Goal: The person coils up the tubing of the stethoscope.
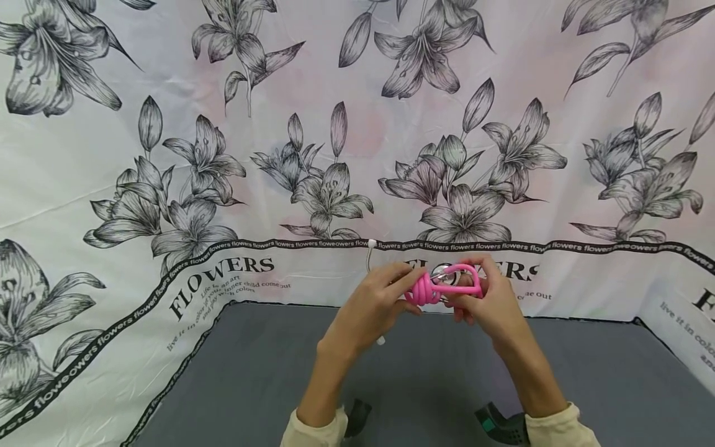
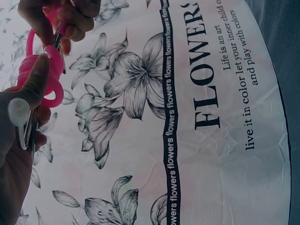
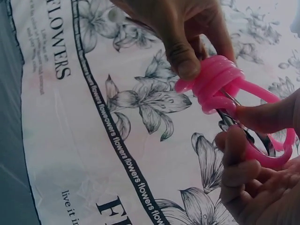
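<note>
A glossy pink cord (image 1: 422, 292) is wound in several tight turns, with a longer loop (image 1: 469, 268) to the right. Shiny metal (image 3: 228, 123) shows inside the coil; its full shape is hidden. My left hand (image 1: 368, 307) pinches the coiled end between thumb and fingers. On the loop side, my right hand (image 1: 499, 307) grips cord and metal between thumb and fingers. Bent wire with a white rounded tip (image 2: 18, 112) comes out by the left palm. Another white tip (image 1: 381, 340) shows below that hand in the head view.
Behind the hands hangs a white cloth (image 1: 329, 273) printed with lilies and lettering, its dark band running across. A grey surface (image 1: 268, 372) lies under the forearms. Dark straps (image 1: 503, 425) sit at both wrists, near the cream sleeves.
</note>
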`<state>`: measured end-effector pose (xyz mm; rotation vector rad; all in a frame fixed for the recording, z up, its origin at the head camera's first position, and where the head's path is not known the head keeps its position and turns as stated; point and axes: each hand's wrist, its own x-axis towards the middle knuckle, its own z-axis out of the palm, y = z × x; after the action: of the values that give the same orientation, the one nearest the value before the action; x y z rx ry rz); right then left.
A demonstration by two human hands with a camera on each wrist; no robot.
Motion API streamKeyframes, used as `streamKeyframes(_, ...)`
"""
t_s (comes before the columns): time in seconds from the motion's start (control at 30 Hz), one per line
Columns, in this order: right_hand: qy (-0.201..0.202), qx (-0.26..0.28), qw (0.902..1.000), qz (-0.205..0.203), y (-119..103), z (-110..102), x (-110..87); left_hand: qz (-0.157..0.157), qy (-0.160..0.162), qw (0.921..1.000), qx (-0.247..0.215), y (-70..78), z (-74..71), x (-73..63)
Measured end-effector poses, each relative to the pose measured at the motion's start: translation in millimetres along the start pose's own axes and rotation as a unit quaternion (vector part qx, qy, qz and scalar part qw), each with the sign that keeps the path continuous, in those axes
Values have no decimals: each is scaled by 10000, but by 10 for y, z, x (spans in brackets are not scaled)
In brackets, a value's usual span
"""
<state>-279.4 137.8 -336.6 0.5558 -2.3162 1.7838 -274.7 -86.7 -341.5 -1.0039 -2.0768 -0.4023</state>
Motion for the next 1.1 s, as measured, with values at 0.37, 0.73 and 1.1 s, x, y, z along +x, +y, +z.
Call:
streamKeyframes(0.37, -200, -1054, 9942, 119, -39, -17, -47, 354, -255, 9985, -321, -17, -36, 2)
streamKeyframes(0.73, -2255, -1252, 9657, 293, 340, -133, -81, -52, -1775, 9800, -894, -79, 163, -194)
streamKeyframes(1.1, -2595, -1836, 9409, 1171, 968, 45, -363, -649, -3903, 9183, -164, 94, 790, -542)
